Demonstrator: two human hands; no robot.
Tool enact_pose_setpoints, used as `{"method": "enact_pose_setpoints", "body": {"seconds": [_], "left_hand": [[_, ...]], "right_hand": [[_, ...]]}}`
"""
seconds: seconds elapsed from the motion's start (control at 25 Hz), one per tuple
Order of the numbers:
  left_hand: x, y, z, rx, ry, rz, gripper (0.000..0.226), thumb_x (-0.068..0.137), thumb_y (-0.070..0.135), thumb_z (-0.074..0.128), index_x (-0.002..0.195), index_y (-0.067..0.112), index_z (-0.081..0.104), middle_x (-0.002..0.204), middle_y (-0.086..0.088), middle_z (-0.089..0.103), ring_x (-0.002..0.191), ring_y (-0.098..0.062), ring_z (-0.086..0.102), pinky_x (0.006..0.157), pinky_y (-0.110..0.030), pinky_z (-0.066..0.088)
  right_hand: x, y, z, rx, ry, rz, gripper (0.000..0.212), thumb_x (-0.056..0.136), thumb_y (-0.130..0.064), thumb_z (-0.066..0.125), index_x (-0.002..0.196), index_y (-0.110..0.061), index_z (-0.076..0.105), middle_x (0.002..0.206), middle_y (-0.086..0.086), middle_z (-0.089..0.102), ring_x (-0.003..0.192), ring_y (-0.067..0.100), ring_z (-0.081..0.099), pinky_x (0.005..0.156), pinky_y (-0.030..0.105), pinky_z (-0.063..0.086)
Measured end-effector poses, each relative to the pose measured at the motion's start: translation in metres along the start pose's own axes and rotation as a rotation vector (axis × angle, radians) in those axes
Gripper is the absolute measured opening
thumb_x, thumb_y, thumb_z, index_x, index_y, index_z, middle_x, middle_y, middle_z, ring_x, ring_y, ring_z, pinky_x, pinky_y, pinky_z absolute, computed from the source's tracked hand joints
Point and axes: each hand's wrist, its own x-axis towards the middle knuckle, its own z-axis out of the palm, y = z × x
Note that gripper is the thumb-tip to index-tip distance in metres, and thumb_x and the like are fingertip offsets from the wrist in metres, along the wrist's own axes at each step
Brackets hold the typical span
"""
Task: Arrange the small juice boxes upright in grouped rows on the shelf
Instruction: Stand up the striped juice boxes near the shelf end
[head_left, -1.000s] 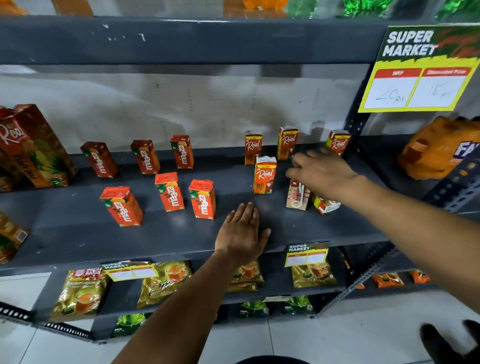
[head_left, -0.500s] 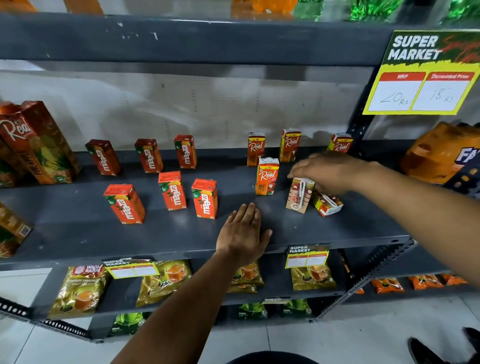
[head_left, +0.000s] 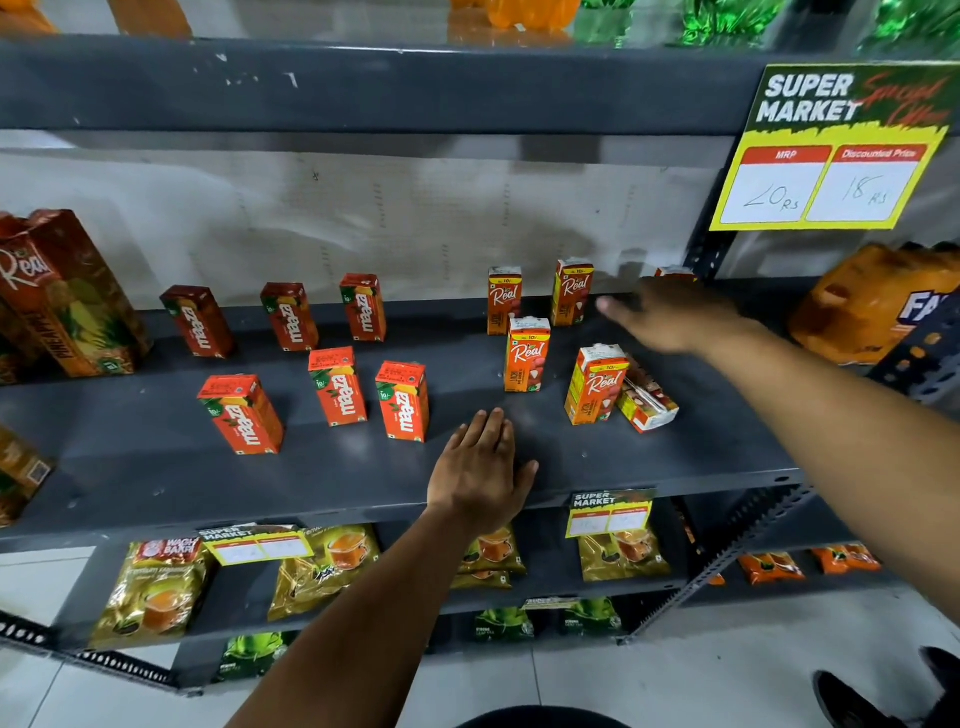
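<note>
Fingers (head_left: 483, 436) of the left hand (head_left: 480, 473) are spread flat and pressed palm-down on the front of the dark grey metal shelf (head_left: 363, 467); nothing is held. The right hand (head_left: 670, 317) is stretched open above the back right of the shelf, blurred, fingers extended leftward, with nothing gripped. Behind it a back-row Real box (head_left: 674, 272) is almost wholly hidden, only its top being seen.

Just below that hand, one Real juice box (head_left: 596, 384) is stood upright, and a tipped box (head_left: 647, 402) is leaned against its right side. Another upright Real box (head_left: 527, 354) is placed to the left, and two more (head_left: 504, 300) (head_left: 572, 292) are lined up by the back wall. To the left, six red Maaza boxes (head_left: 402, 401) are set upright in two loose rows of three. All are small rectangular printed cartons.

A tall Real carton (head_left: 67, 296) is stood at the far left. A yellow price sign (head_left: 831, 150) is hung on the upright, and glossy tea pouches (head_left: 156, 592) are laid on the shelf beneath.
</note>
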Motion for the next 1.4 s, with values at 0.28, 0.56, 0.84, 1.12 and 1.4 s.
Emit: {"method": "enact_pose_setpoints", "body": {"seconds": [0.28,0.56,0.84,1.12,1.4], "left_hand": [[-0.001,0.002,-0.001,0.026,0.012,-0.010,0.070,0.097,0.053,0.018,0.150,0.007,0.014,0.162,-0.010,0.009,0.148,-0.024,0.003,0.119,-0.037,0.003],[0.000,0.004,-0.002,0.032,-0.009,-0.023,0.071,0.098,0.053,0.018,0.151,0.007,0.012,0.162,-0.009,0.007,0.148,-0.022,0.001,0.119,-0.036,0.002],[-0.001,0.003,-0.001,0.015,-0.001,-0.015,0.071,0.098,0.054,0.018,0.151,0.007,0.013,0.162,-0.009,0.007,0.148,-0.023,0.001,0.119,-0.036,0.002],[-0.001,0.002,0.000,0.013,0.000,-0.009,0.071,0.097,0.054,0.018,0.150,0.007,0.014,0.162,-0.010,0.008,0.148,-0.023,0.002,0.119,-0.037,0.003],[-0.002,0.003,-0.001,0.020,0.000,-0.008,0.071,0.097,0.054,0.018,0.150,0.006,0.014,0.162,-0.010,0.009,0.148,-0.023,0.003,0.119,-0.037,0.004]], "right_hand": [[-0.022,0.038,0.050,0.035,-0.333,0.205,0.059,0.071,-0.048,0.080,0.110,-0.009,0.058,0.111,0.011,0.061,0.092,0.024,0.056,0.082,0.033,0.050],[-0.022,0.057,0.067,0.182,-0.160,0.292,0.033,0.061,-0.027,0.082,0.087,-0.013,0.066,0.088,0.009,0.066,0.073,0.022,0.063,0.057,0.027,0.046],[-0.013,0.082,0.043,-0.318,0.168,-0.121,0.052,0.080,-0.011,0.068,0.128,-0.027,0.057,0.133,0.007,0.049,0.117,0.034,0.051,0.085,0.041,0.050],[-0.006,0.072,0.014,-0.595,0.005,-0.423,0.062,0.095,-0.012,0.052,0.148,-0.035,0.032,0.159,-0.006,0.028,0.144,0.024,0.027,0.109,0.041,0.034],[0.006,0.072,0.006,-0.368,-0.163,-0.387,0.063,0.090,-0.010,0.058,0.147,-0.028,0.038,0.156,-0.004,0.038,0.143,0.021,0.034,0.115,0.035,0.031]]}}
